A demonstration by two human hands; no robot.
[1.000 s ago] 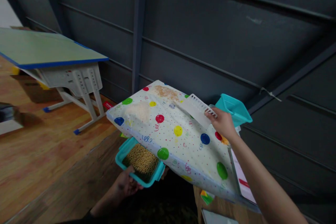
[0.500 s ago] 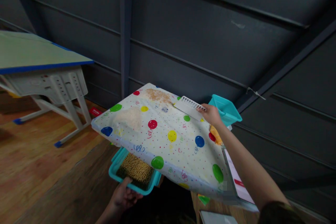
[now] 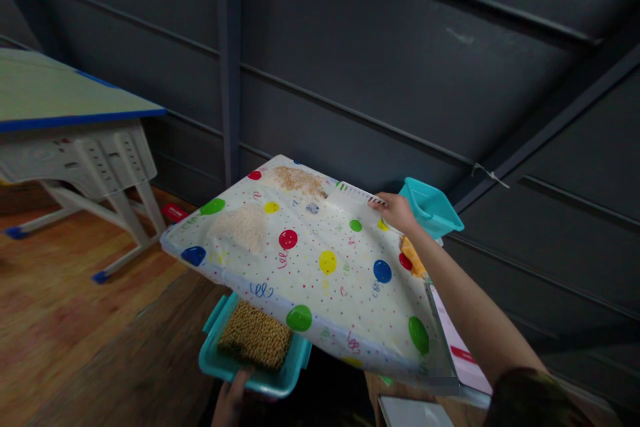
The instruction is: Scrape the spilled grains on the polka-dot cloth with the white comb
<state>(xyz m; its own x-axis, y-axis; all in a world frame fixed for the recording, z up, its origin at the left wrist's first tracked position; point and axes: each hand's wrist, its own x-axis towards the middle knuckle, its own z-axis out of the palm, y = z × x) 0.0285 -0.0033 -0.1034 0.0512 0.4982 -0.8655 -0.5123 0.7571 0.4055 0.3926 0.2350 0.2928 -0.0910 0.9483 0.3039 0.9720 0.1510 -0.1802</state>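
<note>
My right hand [image 3: 397, 211] is closed on a white comb-like scraper [image 3: 353, 198] resting on a table covered by a white cloth with coloured dots [image 3: 320, 267]. The scraper's far end lies next to a brownish grain pile [image 3: 299, 180]. A paler pile of grain [image 3: 239, 228] lies nearer the left edge. Below the table's near edge, my left hand [image 3: 231, 400] grips a teal tray [image 3: 220, 367] filled with yellowish beans [image 3: 256, 335]. An orange heap [image 3: 413, 257] shows beside my right forearm.
An empty teal container [image 3: 431, 207] stands at the table's far right corner by the dark wall. A school desk [image 3: 70, 120] stands on the wooden floor to the left. Papers [image 3: 457, 353] and a grey flat object [image 3: 413, 412] lie at the lower right.
My right hand has lowered the scraper flat and slid it left toward the brownish pile. The teal tray of beans has dropped lower under the table edge. The view has shifted right.
</note>
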